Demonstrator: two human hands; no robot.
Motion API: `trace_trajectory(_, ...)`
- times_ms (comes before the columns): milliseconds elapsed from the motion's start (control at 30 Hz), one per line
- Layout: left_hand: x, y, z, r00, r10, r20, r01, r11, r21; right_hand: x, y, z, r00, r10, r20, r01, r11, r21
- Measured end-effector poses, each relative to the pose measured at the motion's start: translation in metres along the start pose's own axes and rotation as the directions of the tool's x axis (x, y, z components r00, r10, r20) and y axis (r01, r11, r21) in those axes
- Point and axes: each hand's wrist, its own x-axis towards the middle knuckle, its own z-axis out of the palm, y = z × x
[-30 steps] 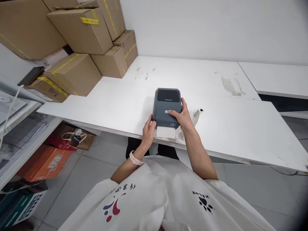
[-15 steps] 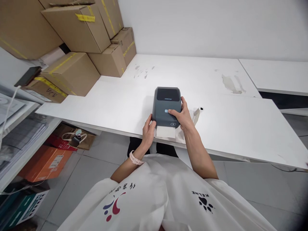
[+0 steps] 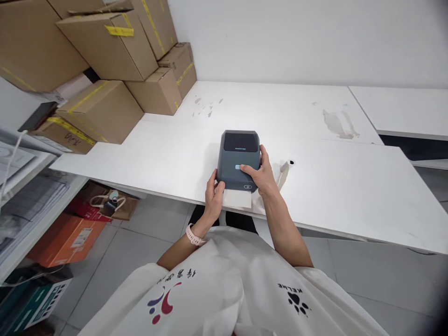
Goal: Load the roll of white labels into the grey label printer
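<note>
A dark grey label printer (image 3: 238, 156) stands near the front edge of a white table (image 3: 332, 182). A white label (image 3: 238, 199) sticks out of its front slot. My left hand (image 3: 214, 196) grips the printer's front left corner, fingers curled against its side. My right hand (image 3: 258, 173) wraps the printer's right side, with the thumb lying on the small blue button on top.
Stacked cardboard boxes (image 3: 105, 70) with yellow tape fill the table's back left. A cable hole (image 3: 290, 163) and a strip of white paper lie just right of the printer. Shelving (image 3: 24, 186) with boxes and bags beneath stands at the left. A second white table (image 3: 402, 112) adjoins at right.
Both hands stay on the printer in the same grip. The printer sits slightly lower and further left in view, mostly from the head camera shifting.
</note>
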Motion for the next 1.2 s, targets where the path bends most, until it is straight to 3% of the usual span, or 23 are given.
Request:
trace_trajectory(333, -0.003, 0.004, 0.004, 1.0, 0.001, -0.026, -0.002, 1.0, -0.019, 0.005, 0.012, -0.004, 0.997, -0.069, 0.043, 0.07, 0.997, -0.033)
trace_trajectory(600, -0.002, 0.003, 0.001, 1.0, 0.0, -0.03, 0.0, 1.0, 0.002, 0.002, 0.004, 0.0, 1.0, -0.01, -0.01, 0.01, 1.0, -0.012)
trace_trajectory(767, -0.003, -0.002, 0.005, 0.992, 0.093, -0.083, -0.089, 0.995, 0.049, 0.0, 0.003, 0.002, 1.0, -0.008, -0.019, 0.008, 1.0, -0.015)
trace_trajectory(933, -0.001, -0.007, 0.009, 0.976, 0.168, -0.139, -0.156, 0.983, 0.092, -0.005, 0.0, -0.009, 0.997, -0.011, 0.076, 0.013, 1.0, -0.023)
trace_trajectory(1067, 0.002, -0.008, 0.01, 0.973, 0.15, -0.176, -0.142, 0.988, 0.06, -0.006, -0.008, -0.023, 0.982, 0.073, 0.176, -0.065, 0.997, -0.05)
trace_trajectory(1200, 0.004, -0.009, 0.007, 0.975, 0.146, -0.17, -0.142, 0.989, 0.035, -0.011, -0.009, -0.023, 0.986, 0.079, 0.144, -0.064, 0.992, -0.104)
